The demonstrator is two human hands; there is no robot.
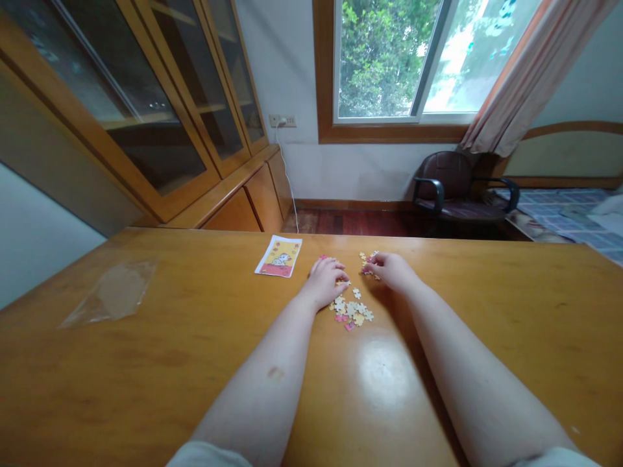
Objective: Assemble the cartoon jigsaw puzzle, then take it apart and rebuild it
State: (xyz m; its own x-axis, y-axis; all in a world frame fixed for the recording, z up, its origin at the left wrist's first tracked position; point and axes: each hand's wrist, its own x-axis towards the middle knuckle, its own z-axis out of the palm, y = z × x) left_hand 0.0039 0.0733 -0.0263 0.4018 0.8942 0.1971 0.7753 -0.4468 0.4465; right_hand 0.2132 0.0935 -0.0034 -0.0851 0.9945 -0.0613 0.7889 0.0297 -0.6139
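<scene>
Several small jigsaw puzzle pieces (353,310) lie in a loose heap on the wooden table (195,363), some pale side up, others pink or yellow. My left hand (325,282) rests palm down at the heap's far left edge, its bent fingers apart over a few pieces that it partly covers. Across from it, my right hand (395,271) touches a second small cluster of puzzle pieces (363,257). The fingertips there are drawn together, and whether a piece is between them is hidden. Left of my hands lies a picture card (280,256) with a white animal on yellow and pink.
A clear plastic bag (117,288) lies flat at the table's left. Beyond the table stand a glass-door cabinet (195,97), a dark office chair (452,185) and a bed (569,214). A white cord (288,168) hangs from the wall socket (289,121).
</scene>
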